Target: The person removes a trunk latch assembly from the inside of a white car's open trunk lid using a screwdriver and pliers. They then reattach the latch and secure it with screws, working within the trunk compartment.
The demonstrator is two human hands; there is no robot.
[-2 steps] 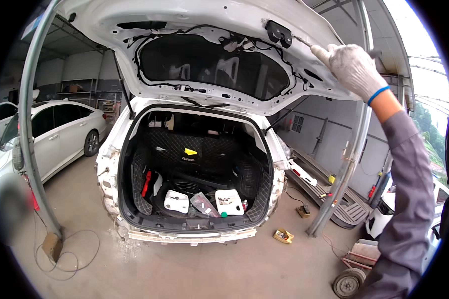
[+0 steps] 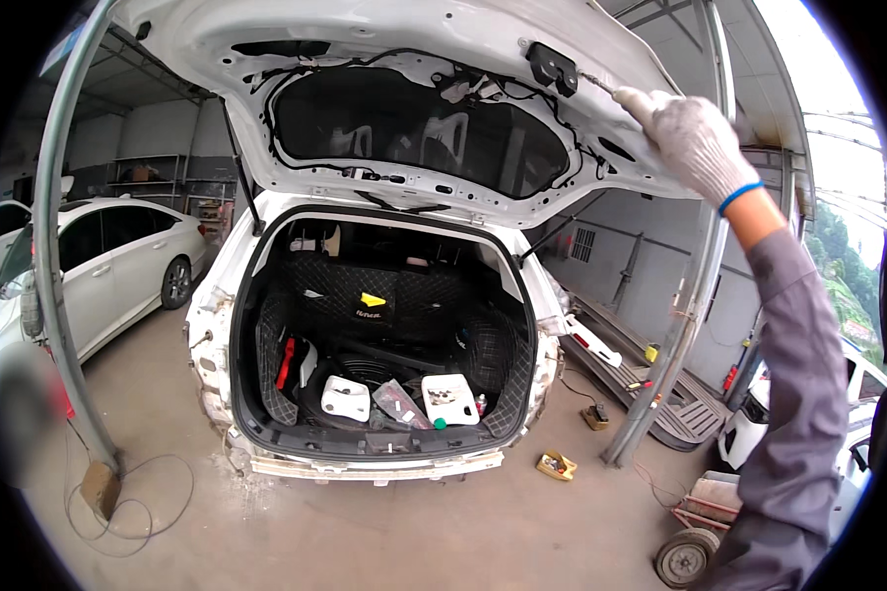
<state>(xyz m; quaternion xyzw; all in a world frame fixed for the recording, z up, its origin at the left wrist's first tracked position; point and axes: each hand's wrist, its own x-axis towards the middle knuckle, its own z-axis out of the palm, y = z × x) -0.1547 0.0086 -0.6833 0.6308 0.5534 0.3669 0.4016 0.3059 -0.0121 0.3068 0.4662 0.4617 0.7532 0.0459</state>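
Observation:
My right hand (image 2: 700,143), in a whitish knit glove with a blue cuff band, is raised at the upper right beneath the open white tailgate (image 2: 365,193). Its fingers are closed round a hand tool with a slim metal shaft (image 2: 595,81). The glove hides most of the tool, so its exact kind is unclear. The shaft points left, its tip at or close beside a black box-shaped part (image 2: 553,69) fixed near the tailgate's edge. Black wiring (image 2: 404,55) runs along the inner panel. My left hand is out of sight.
In the open trunk lie two white trays (image 2: 450,399) (image 2: 346,398), a clear plastic bag (image 2: 400,404) and a red object (image 2: 286,362). Steel posts (image 2: 672,364) (image 2: 57,236) flank the car. A yellow container (image 2: 557,466) and a wheeled cart (image 2: 688,558) stand on the floor, right.
My right hand has dropped slightly, with the tool's shaft still by the black part. The whole view has shifted a little.

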